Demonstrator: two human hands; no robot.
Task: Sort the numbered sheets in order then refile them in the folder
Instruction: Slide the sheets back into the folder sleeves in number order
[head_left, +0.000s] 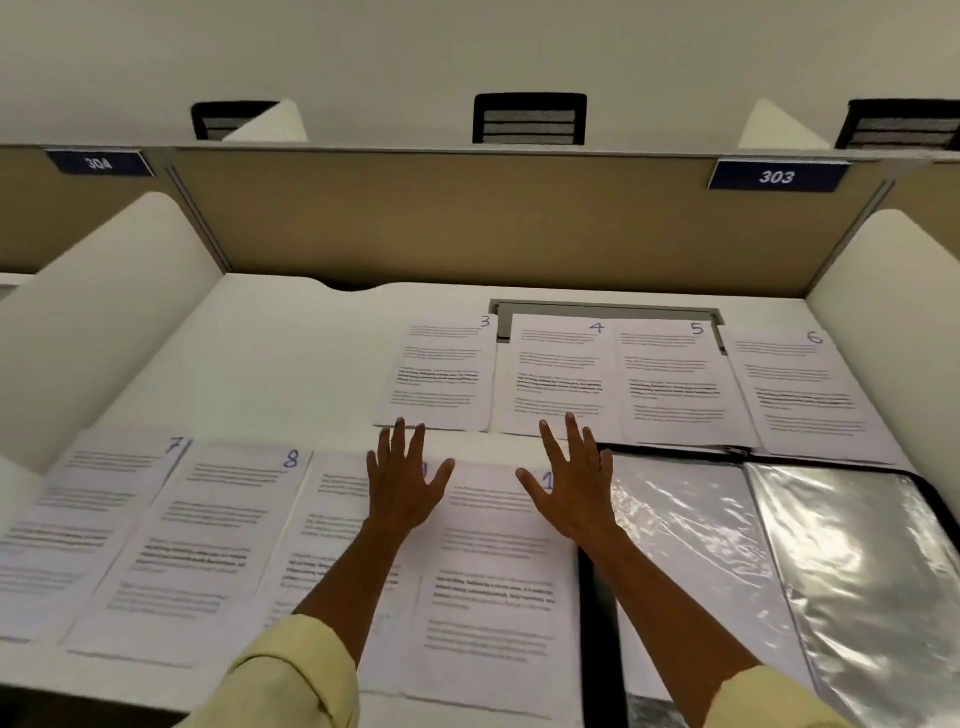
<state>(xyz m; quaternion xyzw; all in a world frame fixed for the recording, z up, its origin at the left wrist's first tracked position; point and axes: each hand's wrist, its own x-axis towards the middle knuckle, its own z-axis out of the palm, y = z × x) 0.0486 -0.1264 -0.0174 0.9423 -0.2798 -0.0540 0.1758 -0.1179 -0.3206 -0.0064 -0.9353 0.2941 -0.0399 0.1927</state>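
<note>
Now both hands hover spread, fingers straight and holding nothing: the left hand (405, 475) over the sheet hiding its number (337, 525), the right hand (571, 480) over the sheet at 6 o'clock (493, 571) (its number half covered). Sheets 3 (441, 376), 4 (558, 376), 5 (675, 384) and 6 (802, 387) run from 12 towards 2 o'clock, 7 (93, 519) and 8 (208, 545) at 8 o'clock. The open folder (857, 571) lies at 4 o'clock. Best gather in number order, squaring edges before sliding sheets into sleeves.

Two sheet numbers (548, 480) — hidden by hands
</note>
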